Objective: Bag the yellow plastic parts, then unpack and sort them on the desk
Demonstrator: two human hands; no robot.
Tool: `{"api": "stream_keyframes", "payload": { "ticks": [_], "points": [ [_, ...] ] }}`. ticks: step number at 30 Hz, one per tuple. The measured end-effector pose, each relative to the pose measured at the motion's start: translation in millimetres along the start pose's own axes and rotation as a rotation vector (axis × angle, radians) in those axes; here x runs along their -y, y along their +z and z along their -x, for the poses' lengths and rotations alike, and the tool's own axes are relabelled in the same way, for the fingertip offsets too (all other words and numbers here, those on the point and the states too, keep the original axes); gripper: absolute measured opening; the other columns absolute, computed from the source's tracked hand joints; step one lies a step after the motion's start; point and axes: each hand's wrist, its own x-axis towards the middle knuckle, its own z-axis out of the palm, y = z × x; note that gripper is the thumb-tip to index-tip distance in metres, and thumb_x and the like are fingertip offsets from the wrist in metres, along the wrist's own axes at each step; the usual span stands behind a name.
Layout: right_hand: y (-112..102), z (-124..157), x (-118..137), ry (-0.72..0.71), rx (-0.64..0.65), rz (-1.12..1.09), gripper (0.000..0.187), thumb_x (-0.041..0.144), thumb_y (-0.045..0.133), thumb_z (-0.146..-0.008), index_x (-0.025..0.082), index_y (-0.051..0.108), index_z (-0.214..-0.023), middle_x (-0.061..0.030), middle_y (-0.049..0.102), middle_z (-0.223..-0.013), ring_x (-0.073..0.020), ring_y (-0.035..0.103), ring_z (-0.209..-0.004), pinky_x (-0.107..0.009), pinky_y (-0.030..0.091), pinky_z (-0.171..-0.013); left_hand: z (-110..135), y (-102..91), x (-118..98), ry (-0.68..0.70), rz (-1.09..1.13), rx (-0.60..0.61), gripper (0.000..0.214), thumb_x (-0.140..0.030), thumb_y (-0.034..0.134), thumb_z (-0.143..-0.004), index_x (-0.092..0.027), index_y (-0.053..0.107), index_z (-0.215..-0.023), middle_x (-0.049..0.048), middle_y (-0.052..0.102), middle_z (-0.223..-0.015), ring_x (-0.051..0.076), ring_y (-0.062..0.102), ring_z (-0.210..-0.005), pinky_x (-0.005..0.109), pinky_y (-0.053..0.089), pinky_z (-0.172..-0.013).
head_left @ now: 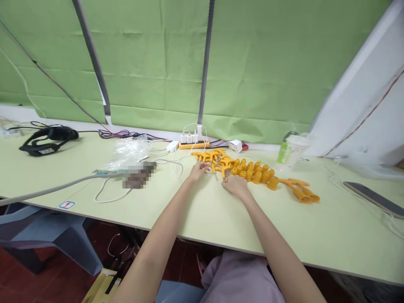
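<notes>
A pile of yellow plastic handles [205,156], some with short spiral metal shafts [216,176], lies on the table in front of me. My left hand [199,170] is at the pile's left edge, fingers slightly bent and apart, with nothing visible in them. Against the near side, my right hand [236,185] has its fingers closed at the lower end of a metal shaft below a yellow handle [224,170]; what the fingertips grip is hidden. Right of that hand, several yellow cup-shaped pieces [257,177] stand in rows. Longer yellow flared pieces [301,193] lie beyond them.
A yellow power strip [194,144] with white plugs sits behind the pile. At right are a lidded cup [292,149] and a phone [375,198] with a cable. Leftward lie clear plastic packaging [131,151], a blurred patch, cables and a black headset [47,141].
</notes>
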Motion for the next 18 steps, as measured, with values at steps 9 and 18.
{"api": "stream_keyframes", "payload": {
  "ticks": [9,18],
  "points": [
    [-24,5,-26,-0.078,-0.139,-0.368,0.025,0.042,0.052,-0.079,0.023,0.068,-0.075,-0.0039,0.066,-0.065,-0.0228,0.061,-0.068,-0.033,0.042,-0.066,11,15.2,-25,0.180,-0.029,-0.036,0.031,-0.028,0.064,-0.076,-0.018,0.061,-0.106,0.0093,0.062,-0.108,0.019,0.057,-0.096,0.031,0.043,-0.085],
    [-26,11,-27,-0.328,-0.115,-0.526,0.031,0.050,0.055,-0.078,0.023,0.070,-0.084,0.0000,0.065,-0.066,-0.0165,0.056,-0.062,-0.029,0.042,-0.066,19,6.0,-45,0.091,0.136,0.119,0.048,-0.055,0.056,-0.079,-0.014,0.065,-0.101,0.0095,0.067,-0.094,0.020,0.062,-0.088,0.031,0.044,-0.081]
  ]
}}
